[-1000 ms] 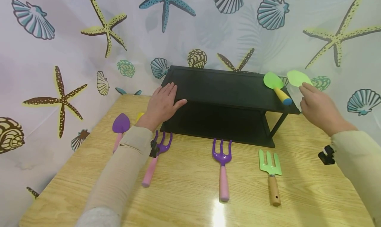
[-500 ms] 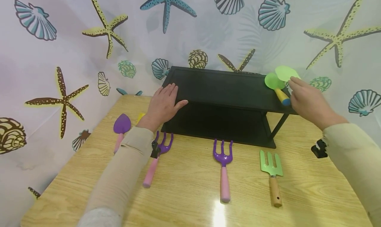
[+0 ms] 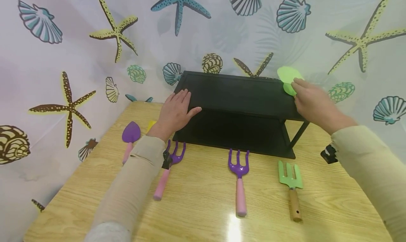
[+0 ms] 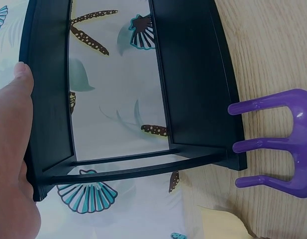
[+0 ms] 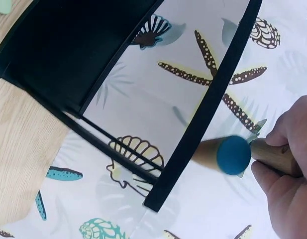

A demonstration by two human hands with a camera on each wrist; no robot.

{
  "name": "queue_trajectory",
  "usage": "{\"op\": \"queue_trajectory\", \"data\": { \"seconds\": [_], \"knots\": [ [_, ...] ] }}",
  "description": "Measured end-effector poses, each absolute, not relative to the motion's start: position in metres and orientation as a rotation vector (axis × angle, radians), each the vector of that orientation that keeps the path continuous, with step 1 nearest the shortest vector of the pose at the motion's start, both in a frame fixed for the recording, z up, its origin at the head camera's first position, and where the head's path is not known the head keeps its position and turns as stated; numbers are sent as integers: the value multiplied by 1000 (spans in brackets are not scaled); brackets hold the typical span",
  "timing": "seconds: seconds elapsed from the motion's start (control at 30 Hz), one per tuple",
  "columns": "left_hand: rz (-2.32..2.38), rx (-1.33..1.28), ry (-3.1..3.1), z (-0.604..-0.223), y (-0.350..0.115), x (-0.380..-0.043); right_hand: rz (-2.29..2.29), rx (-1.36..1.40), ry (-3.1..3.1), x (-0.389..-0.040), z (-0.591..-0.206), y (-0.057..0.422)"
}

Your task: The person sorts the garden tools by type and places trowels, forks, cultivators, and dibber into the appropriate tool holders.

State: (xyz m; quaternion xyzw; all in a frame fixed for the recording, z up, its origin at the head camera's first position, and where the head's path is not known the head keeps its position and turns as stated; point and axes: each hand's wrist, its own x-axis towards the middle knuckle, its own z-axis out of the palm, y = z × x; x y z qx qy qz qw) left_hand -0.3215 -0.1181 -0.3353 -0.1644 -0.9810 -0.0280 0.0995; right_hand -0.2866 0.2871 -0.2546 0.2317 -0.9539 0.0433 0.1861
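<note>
"Now, what is seen being gripped at the black rack [image 3: 233,90]?"

"A light-green trowel [image 3: 288,73] is held over the right end of the top shelf, its wooden handle [image 5: 276,158] pinched between the thumb and fingers of the right hand [image 3: 317,101]. Its blade is seen overlapping a second green trowel [image 3: 289,90] — whether the two are touching cannot be told"

"And how is that second one placed?"

"It is laid at the shelf's right end, its blue-tipped handle [image 5: 234,155] hidden from the head camera by the right hand but caught in the right wrist view"

"What of the left hand [image 3: 175,111]?"

"It is rested flat on the shelf's left end, fingers straight and close together, thumb spread apart"

"And in front?"

"Two purple forks [image 3: 238,169] and a green fork [image 3: 290,180] are set out on the wooden table [image 3: 203,210], with a purple spade [image 3: 131,132] farther left and a yellow item [image 3: 151,124] partly hidden by the left wrist"
</note>
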Motion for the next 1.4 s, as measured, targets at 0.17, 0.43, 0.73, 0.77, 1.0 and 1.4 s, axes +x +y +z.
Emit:
{"op": "queue_trajectory", "data": {
  "seconds": [0.17,0.43,0.73,0.77,1.0,1.4],
  "knots": [
    [-104,-485,-2902,-336,-118,-321,100,646,-2749,-292,-259,273],
    [-88,-474,-2893,-335,-117,-320,159,649,-2810,-299,-266,253],
    [-76,-461,-2894,-335,-117,-319,160,632,-2835,-307,-274,231],
    [-73,-461,-2895,-335,-116,-319,161,624,-2844,-308,-274,229],
    [-57,-457,-2905,-335,-116,-320,203,594,-2851,-312,-281,220],
    [-71,-464,-2900,-336,-116,-320,192,581,-2834,-317,-289,217]
  ]
}}
